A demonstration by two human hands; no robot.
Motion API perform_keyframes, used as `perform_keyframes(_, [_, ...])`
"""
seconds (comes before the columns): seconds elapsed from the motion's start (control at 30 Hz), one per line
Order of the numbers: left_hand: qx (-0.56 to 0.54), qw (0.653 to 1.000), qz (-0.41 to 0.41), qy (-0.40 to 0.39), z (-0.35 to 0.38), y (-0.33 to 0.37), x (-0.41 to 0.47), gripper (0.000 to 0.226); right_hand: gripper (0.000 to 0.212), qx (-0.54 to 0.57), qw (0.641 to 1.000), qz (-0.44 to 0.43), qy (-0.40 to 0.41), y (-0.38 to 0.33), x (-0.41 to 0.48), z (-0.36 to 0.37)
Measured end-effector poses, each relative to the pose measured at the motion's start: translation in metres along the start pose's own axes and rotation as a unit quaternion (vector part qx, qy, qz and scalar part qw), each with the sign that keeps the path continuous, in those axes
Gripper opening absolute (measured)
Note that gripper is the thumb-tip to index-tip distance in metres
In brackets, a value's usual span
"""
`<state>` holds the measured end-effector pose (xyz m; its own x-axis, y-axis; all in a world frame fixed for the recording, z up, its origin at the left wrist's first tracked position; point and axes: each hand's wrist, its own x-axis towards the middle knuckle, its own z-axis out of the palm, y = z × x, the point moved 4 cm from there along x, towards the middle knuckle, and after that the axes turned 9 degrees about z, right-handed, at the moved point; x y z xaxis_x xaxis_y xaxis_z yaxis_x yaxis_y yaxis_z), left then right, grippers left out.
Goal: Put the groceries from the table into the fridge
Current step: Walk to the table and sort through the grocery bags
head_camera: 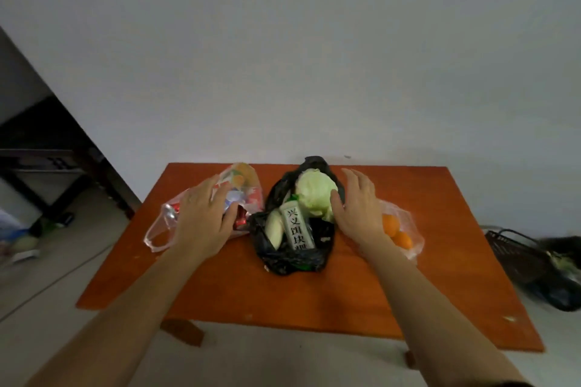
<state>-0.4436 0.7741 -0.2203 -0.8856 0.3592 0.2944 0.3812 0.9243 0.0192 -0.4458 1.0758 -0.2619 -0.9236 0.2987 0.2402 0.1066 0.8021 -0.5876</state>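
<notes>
1. Groceries sit in three bags on the orange surface [408, 229], against the far wall; no fridge in view.
2. Left hand [201, 223] is spread, fingers loose, hovering over or resting on the clear bag [163, 223] at left. Cannot tell if it touches. Nothing pinched.
3. Right hand [358, 207] is also spread, palm facing the cabbage [316, 192], thumb just beside or touching it. No hold yet.
4. Black bag [289, 258] in the middle lies open: cabbage at the back, a white bottle [297, 226] and a pale long vegetable [273, 229] in front.
5. Second clear bag [412, 229] at right holds oranges [396, 231], partly hidden behind the right wrist.
6. Handling, judged: cabbage looks firm and fairly heavy, wants a two-hand cup or a wide palm grip from the sides. Bottle is rigid, likely smooth; take it around the body.
7. Bags are thin, soft and slippery; gather by the handles or the mouth, or contents may spill. Oranges would roll if the bag tips.
8. Left bag contents are shiny red and colourful packets, probably light and crinkly.
9. Writing: bottle label carries large dark Chinese characters in a vertical column, roughly 兴义, the rest too blurred to be sure. No other brand readable.
</notes>
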Motion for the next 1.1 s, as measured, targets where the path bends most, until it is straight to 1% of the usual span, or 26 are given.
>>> perform_keyframes(0.1, [0.001, 0.999, -0.034, -0.034, 0.026, -0.059, 0.01, 0.05, 0.047, -0.013, 0.998, -0.02, -0.057, -0.04, 0.027, 0.04])
perform_keyframes(0.2, [-0.019, 0.995, -0.051, -0.085, 0.06, -0.11, 0.024, 0.045, 0.045, -0.011, 0.993, -0.017, -0.113, -0.071, 0.042, 0.083])
perform_keyframes(0.3, [-0.032, 0.991, -0.014, -0.13, 0.09, -0.147, 0.035, 0.037, 0.032, 0.017, 0.986, -0.013, -0.166, -0.106, 0.045, 0.127])
perform_keyframes(0.4, [-0.042, 0.983, 0.034, -0.173, 0.12, -0.181, 0.045, 0.036, 0.016, 0.05, 0.974, 0.016, -0.219, -0.142, 0.04, 0.172])
perform_keyframes(0.47, [-0.077, 0.975, 0.028, -0.208, 0.146, -0.209, 0.05, 0.035, 0.016, 0.047, 0.956, 0.021, -0.29, -0.167, 0.034, 0.205])
perform_keyframes(0.53, [-0.12, 0.964, 0.014, -0.237, 0.174, -0.232, 0.052, 0.033, 0.021, 0.005, 0.924, 0.009, -0.383, -0.184, 0.028, 0.239])
perform_keyframes(0.57, [-0.137, 0.959, 0.011, -0.247, 0.186, -0.241, 0.053, 0.033, 0.023, -0.023, 0.914, 0.003, -0.406, -0.188, 0.027, 0.256])
perform_keyframes(0.63, [-0.171, 0.952, 0.008, -0.254, 0.204, -0.252, 0.056, 0.037, 0.031, -0.069, 0.915, 0.03, -0.395, -0.187, 0.027, 0.284])
perform_keyframes(0.7, [-0.189, 0.95, 0.013, -0.249, 0.217, -0.257, 0.06, 0.042, 0.042, -0.139, 0.926, 0.078, -0.342, -0.177, 0.032, 0.299])
perform_keyframes(0.77, [-0.202, 0.949, 0.021, -0.241, 0.224, -0.253, 0.067, 0.046, 0.049, -0.21, 0.928, 0.11, -0.288, -0.165, 0.041, 0.306])
perform_keyframes(0.83, [-0.211, 0.946, 0.028, -0.244, 0.228, -0.242, 0.074, 0.053, 0.063, -0.252, 0.922, 0.118, -0.269, -0.156, 0.049, 0.312])
perform_keyframes(0.87, [-0.206, 0.946, 0.036, -0.246, 0.23, -0.234, 0.076, 0.061, 0.069, -0.268, 0.919, 0.114, -0.265, -0.153, 0.052, 0.315])
perform_keyframes(0.97, [-0.176, 0.953, 0.03, -0.243, 0.236, -0.218, 0.08, 0.082, 0.071, -0.273, 0.92, 0.114, -0.257, -0.141, 0.062, 0.323])
perform_keyframes(1.03, [-0.167, 0.955, 0.009, -0.244, 0.242, -0.214, 0.079, 0.092, 0.068, -0.246, 0.927, 0.121, -0.256, -0.134, 0.067, 0.327])
perform_keyframes(1.1, [-0.145, 0.956, 0.009, -0.255, 0.247, -0.212, 0.08, 0.101, 0.068, -0.222, 0.93, 0.124, -0.264, -0.127, 0.073, 0.328])
